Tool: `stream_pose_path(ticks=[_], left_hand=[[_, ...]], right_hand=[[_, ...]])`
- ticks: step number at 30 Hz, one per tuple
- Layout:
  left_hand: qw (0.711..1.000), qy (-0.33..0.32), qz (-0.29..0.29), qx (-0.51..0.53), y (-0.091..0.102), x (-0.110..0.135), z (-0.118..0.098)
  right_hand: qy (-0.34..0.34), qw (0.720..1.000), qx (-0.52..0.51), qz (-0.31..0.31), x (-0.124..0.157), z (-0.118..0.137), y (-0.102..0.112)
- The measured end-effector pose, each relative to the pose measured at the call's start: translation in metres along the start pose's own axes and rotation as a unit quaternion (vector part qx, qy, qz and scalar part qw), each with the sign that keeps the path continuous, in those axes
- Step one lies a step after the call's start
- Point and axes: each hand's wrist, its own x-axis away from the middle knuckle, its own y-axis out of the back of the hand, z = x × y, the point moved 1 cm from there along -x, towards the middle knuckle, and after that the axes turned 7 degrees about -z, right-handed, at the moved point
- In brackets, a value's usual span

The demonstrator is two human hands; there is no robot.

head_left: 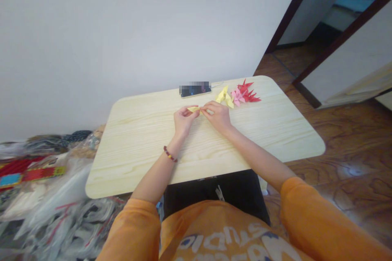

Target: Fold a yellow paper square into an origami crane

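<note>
Both hands meet over the middle of the light wooden table, pinching a small piece of folded yellow paper (pixel 192 109). My left hand (pixel 183 120) grips its left part between thumb and fingers. At its right end, the fingertips of my right hand (pixel 219 115) are closed on it and hide part of it. Just beyond my right hand lie yellow folded paper pieces (pixel 225 97). Beside them is a pink paper origami figure (pixel 238 96), touching red origami figures (pixel 247 91) with pointed tips.
A phone (pixel 196 89) stands at the table's back edge by the wall, its screen partly blurred. The table (pixel 131 147) has rounded corners. Plastic-bagged goods (pixel 58 208) are heaped on the left. A doorway (pixel 306 20) opens at the right, over a wooden floor (pixel 346 142).
</note>
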Motion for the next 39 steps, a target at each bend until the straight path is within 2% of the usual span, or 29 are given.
stream_pose_path(ticks=[5,15,21,24,28,32,36,39], left_hand=[[1.0,0.008,0.005,0.007,0.0,0.0,0.002],[0.997,0.033,0.004,0.072,-0.001,-0.001,0.001],[0.988,0.081,0.076,0.107,-0.002,-0.001,-0.005],[0.992,0.06,0.09,0.071,-0.001,-0.001,-0.005],[0.997,-0.006,0.072,0.015,0.002,-0.003,-0.003],[0.998,-0.041,0.05,-0.015,0.004,-0.003,-0.004],[0.997,-0.065,0.039,-0.033,0.005,-0.001,-0.009],[0.996,-0.067,0.038,-0.041,0.006,-0.001,-0.012]], right_hand=[[-0.007,0.999,0.034,-0.006,-0.002,0.002,0.0],[0.031,0.999,-0.009,-0.007,-0.001,0.001,-0.003],[-0.018,0.999,-0.001,-0.027,-0.003,-0.007,-0.001],[-0.043,0.998,-0.009,-0.036,-0.005,-0.008,-0.001],[-0.081,0.994,-0.061,-0.038,-0.008,-0.008,-0.001],[-0.168,0.972,-0.165,-0.019,-0.011,-0.012,-0.001],[-0.256,0.927,-0.272,0.031,-0.013,-0.018,-0.002],[-0.302,0.903,-0.302,0.047,-0.014,-0.02,-0.001]])
